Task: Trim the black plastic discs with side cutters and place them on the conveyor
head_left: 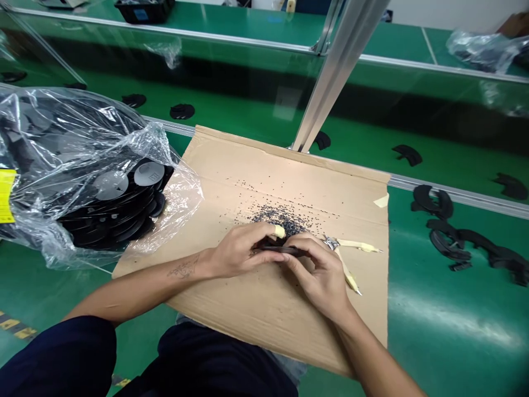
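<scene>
Between my two hands is a thin black plastic part (pixel 285 250), seen nearly edge-on and partly covered by fingers. My left hand (pixel 243 248) is closed on its left side, with pale yellow tape on one fingertip. From the right, my right hand (pixel 320 270) grips the same part with thumb and fingers. Just beyond them lies a heap of tiny black pieces (pixel 281 218), scattered over a cardboard sheet (pixel 235 154). A pair of cutters with yellow-wrapped handles (pixel 357 244) rests by my right hand, its jaws close to the knuckles.
At the left, a clear plastic bag (pixel 82 127) holds stacked black parts (pixel 119 220). Several curved black parts (pixel 450 242) lie on the green surface at the right. A metal post (pixel 334 71) rises behind the cardboard. A black bin (pixel 144 11) stands on the upper shelf.
</scene>
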`<state>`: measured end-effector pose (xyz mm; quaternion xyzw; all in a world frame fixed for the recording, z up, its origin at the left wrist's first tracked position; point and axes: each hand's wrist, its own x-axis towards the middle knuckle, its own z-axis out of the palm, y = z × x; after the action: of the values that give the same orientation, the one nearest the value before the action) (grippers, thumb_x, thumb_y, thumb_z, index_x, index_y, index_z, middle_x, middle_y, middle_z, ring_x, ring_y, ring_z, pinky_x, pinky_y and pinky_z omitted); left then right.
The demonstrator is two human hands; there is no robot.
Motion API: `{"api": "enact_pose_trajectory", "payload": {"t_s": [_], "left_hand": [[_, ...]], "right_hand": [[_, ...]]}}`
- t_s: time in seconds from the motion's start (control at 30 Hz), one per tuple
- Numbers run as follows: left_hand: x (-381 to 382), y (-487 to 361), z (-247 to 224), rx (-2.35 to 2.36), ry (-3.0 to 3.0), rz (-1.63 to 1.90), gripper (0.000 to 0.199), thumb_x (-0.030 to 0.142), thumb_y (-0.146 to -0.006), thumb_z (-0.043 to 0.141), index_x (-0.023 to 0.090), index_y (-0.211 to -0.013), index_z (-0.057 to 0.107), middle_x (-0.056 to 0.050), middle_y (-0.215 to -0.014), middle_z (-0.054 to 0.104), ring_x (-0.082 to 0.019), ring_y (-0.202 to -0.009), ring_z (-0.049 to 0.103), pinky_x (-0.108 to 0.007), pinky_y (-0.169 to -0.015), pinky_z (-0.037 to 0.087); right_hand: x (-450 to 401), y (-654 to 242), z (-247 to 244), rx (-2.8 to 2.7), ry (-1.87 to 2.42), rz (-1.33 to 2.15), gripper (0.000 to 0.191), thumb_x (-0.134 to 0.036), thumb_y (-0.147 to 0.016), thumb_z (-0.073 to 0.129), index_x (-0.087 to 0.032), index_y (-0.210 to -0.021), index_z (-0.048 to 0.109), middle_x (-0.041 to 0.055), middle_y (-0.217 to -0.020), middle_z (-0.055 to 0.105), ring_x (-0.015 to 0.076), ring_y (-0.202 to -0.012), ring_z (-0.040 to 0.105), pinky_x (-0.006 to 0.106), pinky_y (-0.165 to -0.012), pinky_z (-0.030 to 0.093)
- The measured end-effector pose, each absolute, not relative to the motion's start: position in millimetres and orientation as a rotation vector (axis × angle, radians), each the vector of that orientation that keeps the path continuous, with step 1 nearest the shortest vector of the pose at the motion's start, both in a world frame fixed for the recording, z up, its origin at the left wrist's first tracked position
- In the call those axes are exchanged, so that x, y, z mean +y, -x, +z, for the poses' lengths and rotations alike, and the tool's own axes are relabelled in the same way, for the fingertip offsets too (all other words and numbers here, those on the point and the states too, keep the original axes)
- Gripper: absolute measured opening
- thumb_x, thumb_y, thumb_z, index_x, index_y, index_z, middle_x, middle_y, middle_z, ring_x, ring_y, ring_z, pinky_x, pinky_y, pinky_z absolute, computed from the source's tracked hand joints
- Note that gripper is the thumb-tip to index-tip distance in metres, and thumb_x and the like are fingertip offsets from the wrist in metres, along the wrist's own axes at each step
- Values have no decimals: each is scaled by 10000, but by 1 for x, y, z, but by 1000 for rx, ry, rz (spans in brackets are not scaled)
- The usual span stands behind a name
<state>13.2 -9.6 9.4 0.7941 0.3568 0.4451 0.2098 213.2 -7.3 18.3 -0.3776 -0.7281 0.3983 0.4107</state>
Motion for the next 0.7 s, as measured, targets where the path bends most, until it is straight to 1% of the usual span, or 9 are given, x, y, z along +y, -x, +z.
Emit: {"api": "enact_pose_trajectory", "payload": {"t_s": [0.1, 0.23, 0.33, 0.5, 0.57, 0.7], "left_hand": [[-8, -12, 12, 948, -2125, 1310, 327, 432, -955, 606, 140, -1102, 623, -54, -863, 670, -127, -733, 620, -241, -630, 537], [-7, -11, 12, 902, -2178, 1377, 233, 324, -950, 638, 125, -1071, 649, -71, -894, 666, -134, -806, 634, -247, -681, 552], [-7, -12, 11, 888, -2281, 1370, 202, 308, -955, 629, 135, -1056, 655, -69, -887, 674, -146, -803, 631, -281, -702, 554], [-7, -11, 13, 841, -2173, 1355, 292, 361, -920, 674, 152, -1122, 641, -63, -904, 677, -147, -821, 642, -277, -697, 565], [-8, -11, 13, 816, -2153, 1334, 294, 362, -922, 670, 147, -1120, 643, -71, -915, 676, -148, -828, 640, -278, -697, 569], [-10, -12, 14, 812, -2165, 1315, 210, 305, -944, 646, 145, -1080, 658, -80, -919, 684, -149, -827, 642, -289, -710, 573]], "right_hand": [[-8, -211, 19, -1818, 921, 991, 39, -212, -887, 673, -226, -916, 651, 35, -888, 685, 177, -817, 651, 324, -737, 538], [-10, -210, 20, -1881, 943, 940, 58, -177, -889, 655, -221, -920, 633, 39, -901, 684, 179, -832, 656, 325, -741, 549], [-12, -211, 21, -1988, 911, 852, 106, -127, -902, 621, -217, -958, 630, 41, -904, 679, 170, -817, 650, 318, -726, 550], [-15, -212, 21, -2037, 840, 722, 178, -81, -899, 613, -207, -1019, 651, 61, -942, 687, 175, -835, 661, 315, -711, 559], [-16, -212, 20, -2042, 823, 706, 186, -73, -891, 619, -204, -1016, 659, 62, -949, 692, 170, -826, 664, 306, -704, 557], [-15, -210, 19, -2028, 832, 730, 135, -85, -891, 622, -197, -959, 657, 57, -909, 683, 163, -782, 656, 294, -675, 544]]}}
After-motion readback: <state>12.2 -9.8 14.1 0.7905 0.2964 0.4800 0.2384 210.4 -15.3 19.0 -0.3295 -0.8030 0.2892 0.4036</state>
